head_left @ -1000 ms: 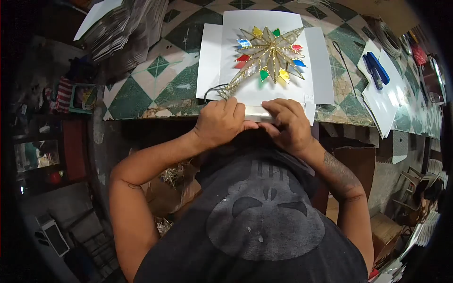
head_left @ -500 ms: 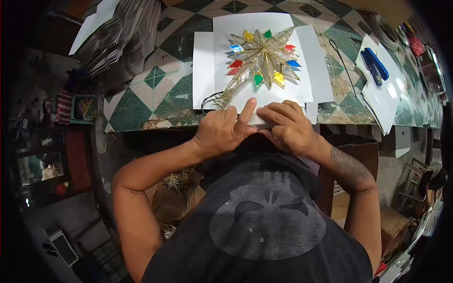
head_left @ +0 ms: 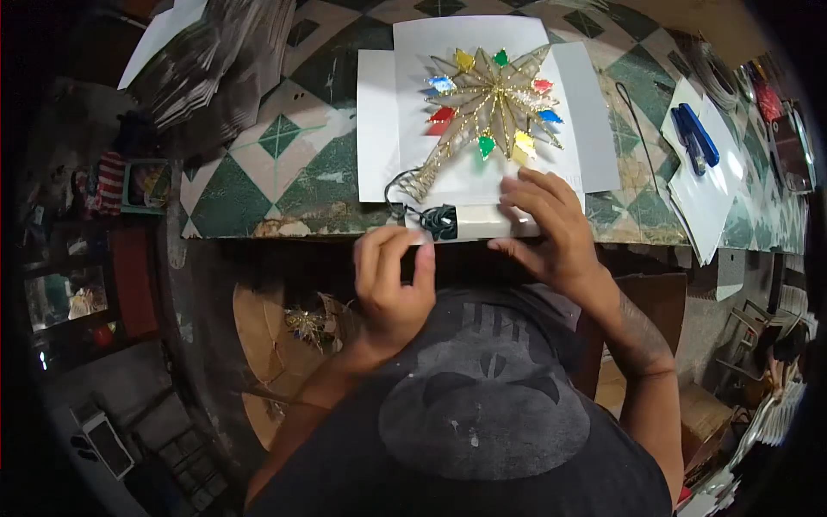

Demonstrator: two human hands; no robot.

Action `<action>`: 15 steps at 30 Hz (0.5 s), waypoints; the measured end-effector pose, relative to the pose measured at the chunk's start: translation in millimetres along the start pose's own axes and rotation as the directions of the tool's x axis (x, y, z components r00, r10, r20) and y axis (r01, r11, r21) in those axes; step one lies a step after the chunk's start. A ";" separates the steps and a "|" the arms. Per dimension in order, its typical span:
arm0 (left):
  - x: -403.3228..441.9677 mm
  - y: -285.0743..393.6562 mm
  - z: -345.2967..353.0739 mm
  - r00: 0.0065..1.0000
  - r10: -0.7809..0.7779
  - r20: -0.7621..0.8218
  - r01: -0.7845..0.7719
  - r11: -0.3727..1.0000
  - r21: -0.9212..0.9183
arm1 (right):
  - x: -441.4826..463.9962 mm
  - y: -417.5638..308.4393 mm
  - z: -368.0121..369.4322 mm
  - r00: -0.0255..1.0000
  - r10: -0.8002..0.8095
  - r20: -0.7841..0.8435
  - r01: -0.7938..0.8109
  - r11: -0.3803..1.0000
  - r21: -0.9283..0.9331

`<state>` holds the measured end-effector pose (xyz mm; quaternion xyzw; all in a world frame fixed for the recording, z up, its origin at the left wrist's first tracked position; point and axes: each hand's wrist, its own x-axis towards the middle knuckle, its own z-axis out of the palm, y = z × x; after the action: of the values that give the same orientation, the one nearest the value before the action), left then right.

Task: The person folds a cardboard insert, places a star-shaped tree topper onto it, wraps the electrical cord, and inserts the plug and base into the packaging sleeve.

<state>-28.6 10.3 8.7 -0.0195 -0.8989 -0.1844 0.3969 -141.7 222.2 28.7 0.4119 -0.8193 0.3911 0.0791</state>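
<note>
A star-shaped lantern (head_left: 498, 96) with gold trim and small red, blue, green and yellow diamonds lies on an unfolded white cardboard sheet (head_left: 376, 129). From its coiled tail (head_left: 418, 183), a dark cord runs to a bundle of dark wire (head_left: 438, 221) at the sheet's near edge, beside a folded white flap (head_left: 487, 221). My left hand (head_left: 392, 280) is just below the wire bundle, fingers loosely bent and thumb apart, with nothing in it. My right hand (head_left: 556, 228) is at the flap's right end, its fingers and thumb spread; whether it presses the flap is unclear.
A blue stapler (head_left: 695, 136) rests on white sheets (head_left: 706, 202) at the right of the tiled table (head_left: 323, 194). A thin dark loop (head_left: 637, 133) lies nearer. Stacked flat sheets (head_left: 202, 77) stand at the left. Below the table is a cardboard box (head_left: 258, 332) with another shiny ornament (head_left: 306, 323).
Both hands have come off the near edge and moved apart, the left down and leftward. The wire bundle and the white flap now show. The lantern and sheet appear slightly further right.
</note>
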 end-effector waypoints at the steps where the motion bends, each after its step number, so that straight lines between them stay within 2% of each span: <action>1: 0.4 3.3 -4.3 0.987 -0.144 0.067 0.149 0.985 -0.084 | -4.1 0.7 1.0 0.999 -0.004 0.046 0.004 1.000 -0.013; 2: 1.6 7.6 -9.4 0.949 -0.281 0.143 0.302 0.940 -0.157 | -8.6 1.2 1.2 0.995 -0.008 0.095 0.010 1.000 -0.025; 4: 7.6 12.5 -13.9 0.812 -0.503 0.296 0.576 0.773 -0.267 | -11.2 4.6 1.5 0.983 -0.030 0.181 0.041 0.998 -0.056; 5: 9.2 13.9 -15.5 0.805 -0.514 0.297 0.586 0.767 -0.262 | -12.1 5.0 1.9 0.981 -0.031 0.193 0.042 0.998 -0.051; 9: 21.3 11.9 -12.8 0.767 -0.526 0.368 0.642 0.636 -0.428 | -9.1 9.1 2.1 0.984 -0.081 0.156 0.079 0.997 0.016; 15: 18.5 14.4 0.1 0.783 -0.525 0.335 0.622 0.686 -0.378 | -6.4 7.0 4.3 0.977 -0.172 0.128 0.179 0.983 -0.046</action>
<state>-38.8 21.7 26.5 0.1500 -0.8218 -0.5083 0.2092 -141.9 225.5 18.8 0.5034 -0.7940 0.3325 0.0741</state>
